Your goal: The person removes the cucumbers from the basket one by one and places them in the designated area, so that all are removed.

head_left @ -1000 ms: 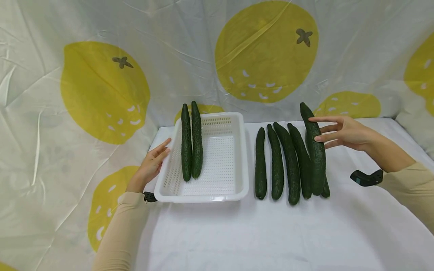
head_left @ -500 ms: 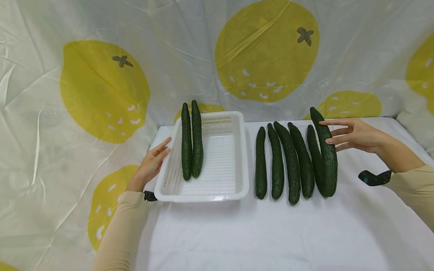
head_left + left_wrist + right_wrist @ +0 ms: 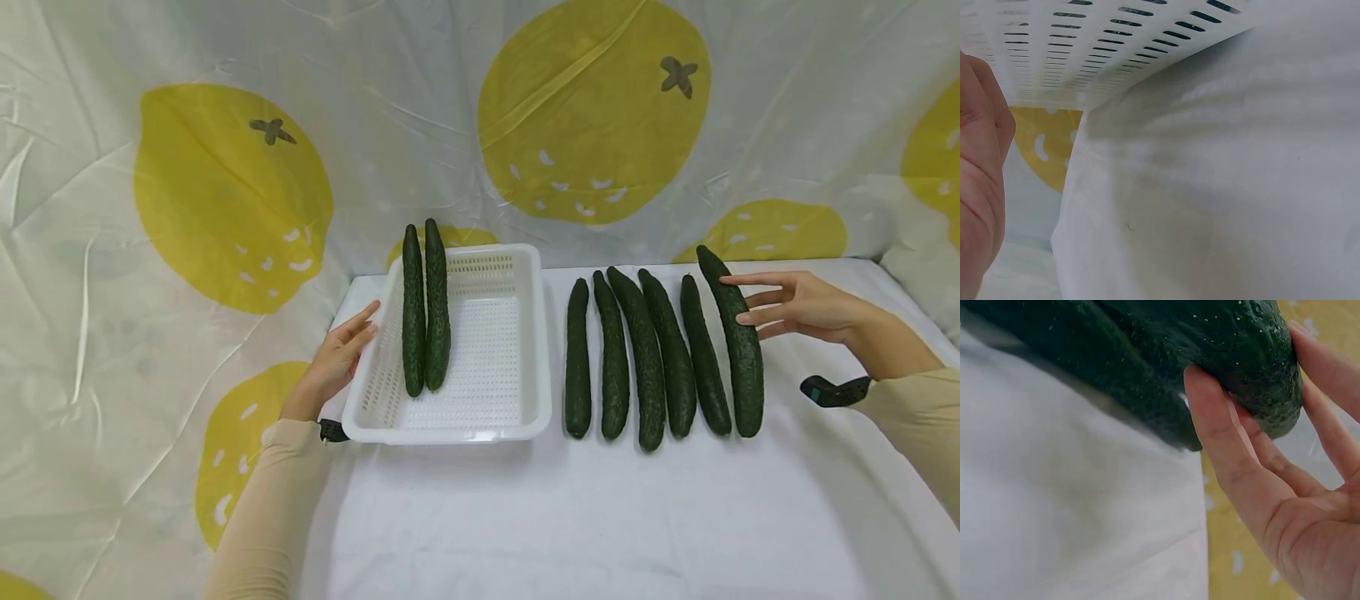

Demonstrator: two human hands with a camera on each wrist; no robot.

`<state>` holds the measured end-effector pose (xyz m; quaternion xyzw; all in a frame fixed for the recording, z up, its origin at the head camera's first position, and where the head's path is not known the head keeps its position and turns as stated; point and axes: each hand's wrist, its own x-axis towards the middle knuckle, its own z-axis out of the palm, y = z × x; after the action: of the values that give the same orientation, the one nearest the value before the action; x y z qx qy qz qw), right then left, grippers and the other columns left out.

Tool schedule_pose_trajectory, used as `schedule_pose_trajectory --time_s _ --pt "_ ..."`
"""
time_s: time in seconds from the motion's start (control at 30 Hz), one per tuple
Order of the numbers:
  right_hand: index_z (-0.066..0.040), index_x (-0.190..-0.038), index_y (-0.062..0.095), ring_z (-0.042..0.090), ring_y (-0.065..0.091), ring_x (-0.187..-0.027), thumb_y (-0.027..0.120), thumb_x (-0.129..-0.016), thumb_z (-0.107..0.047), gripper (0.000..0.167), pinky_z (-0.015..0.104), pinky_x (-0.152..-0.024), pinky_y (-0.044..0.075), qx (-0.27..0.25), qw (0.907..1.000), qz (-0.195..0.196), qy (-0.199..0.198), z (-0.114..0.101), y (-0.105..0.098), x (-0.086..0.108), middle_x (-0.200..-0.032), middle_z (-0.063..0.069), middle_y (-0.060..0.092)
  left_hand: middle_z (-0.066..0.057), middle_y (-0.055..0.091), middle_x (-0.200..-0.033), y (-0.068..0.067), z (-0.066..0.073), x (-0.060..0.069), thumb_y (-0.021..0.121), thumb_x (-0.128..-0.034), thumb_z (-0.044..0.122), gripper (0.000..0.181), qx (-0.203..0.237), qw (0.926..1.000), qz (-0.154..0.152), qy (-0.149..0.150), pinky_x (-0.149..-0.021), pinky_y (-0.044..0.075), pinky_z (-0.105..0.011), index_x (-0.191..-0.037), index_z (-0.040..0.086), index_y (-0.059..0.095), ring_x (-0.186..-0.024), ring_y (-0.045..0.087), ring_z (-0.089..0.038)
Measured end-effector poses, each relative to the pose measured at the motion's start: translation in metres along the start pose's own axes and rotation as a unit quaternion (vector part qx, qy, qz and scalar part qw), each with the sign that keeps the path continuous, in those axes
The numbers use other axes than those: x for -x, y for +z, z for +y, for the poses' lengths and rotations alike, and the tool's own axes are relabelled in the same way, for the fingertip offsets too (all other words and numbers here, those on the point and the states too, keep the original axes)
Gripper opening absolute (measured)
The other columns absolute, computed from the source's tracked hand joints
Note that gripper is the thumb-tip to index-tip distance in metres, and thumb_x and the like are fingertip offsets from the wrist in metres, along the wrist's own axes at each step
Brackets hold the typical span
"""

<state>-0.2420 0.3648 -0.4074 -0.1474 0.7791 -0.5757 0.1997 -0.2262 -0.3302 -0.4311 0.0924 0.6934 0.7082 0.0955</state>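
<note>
Over counter, R hand is pinching rightmost cuke w/ fingers; L hand, fingers apart, is touching bskt side.

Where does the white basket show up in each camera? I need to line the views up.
Head: white basket just left of centre, the left hand at its left side.
Left wrist: across the top, only its slotted side showing.
Right wrist: not in it.
Shared landmark: the white cloth, visible in all three.
</note>
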Motion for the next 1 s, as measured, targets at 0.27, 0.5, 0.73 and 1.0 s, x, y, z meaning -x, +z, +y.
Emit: schedule_pose_trajectory --time_s 0.27,0.5,0.73,1.0 --pt "-0.011 -0.153 0.041 0.0 0.057 -0.112 0.06 -0.095 0.008 0.065 0.044 -0.082 0.058 -0.024 0.9996 -0.008 -0.012 0.017 -0.007 -0.002 -0.13 -0.024 0.053 -0.004 0.055 -0.12 0.002 0.003 0.0 0.045 -0.1073 0.011 0.058 0.005 1.0 0.0 -0.006 -0.068 0.055 -0.019 -0.16 0.012 0.021 -0.089 0.063 -0.009" --pt "-0.016 -0.153 0.044 0.002 0.059 -0.112 0.058 -0.096 0.009 0.064 0.043 -0.082 0.057 -0.045 0.9986 -0.025 -0.009 0.032 -0.011 -0.005 -0.128 -0.023 0.055 -0.003 0.055 -0.118 0.001 0.001 0.001 0.046 -0.1072 0.012 0.058 0.007 0.9999 0.002 -0.009 -0.068 0.055 -0.019 -0.16 0.012 0.022 -0.089 0.063 -0.008" --pt "-0.015 -0.152 0.045 0.007 0.062 -0.11 0.055 -0.096 0.012 0.063 0.042 -0.081 0.058 -0.068 0.9974 -0.022 -0.007 0.04 -0.012 -0.006 -0.129 -0.019 0.057 -0.003 0.056 -0.117 0.001 0.001 0.001 0.048 -0.1068 0.013 0.058 0.007 0.9999 0.002 -0.007 -0.069 0.055 -0.02 -0.159 0.012 0.024 -0.09 0.064 -0.009" --pt "-0.018 -0.149 0.05 0.011 0.065 -0.106 0.056 -0.096 0.012 0.061 0.04 -0.079 0.058 -0.08 0.9966 0.006 0.015 0.046 -0.011 -0.007 -0.124 -0.013 0.063 -0.003 0.056 -0.116 0.001 0.001 0.001 0.047 -0.1068 0.012 0.057 0.009 1.0 0.004 -0.001 -0.069 0.055 -0.019 -0.159 0.012 0.025 -0.091 0.064 -0.008"
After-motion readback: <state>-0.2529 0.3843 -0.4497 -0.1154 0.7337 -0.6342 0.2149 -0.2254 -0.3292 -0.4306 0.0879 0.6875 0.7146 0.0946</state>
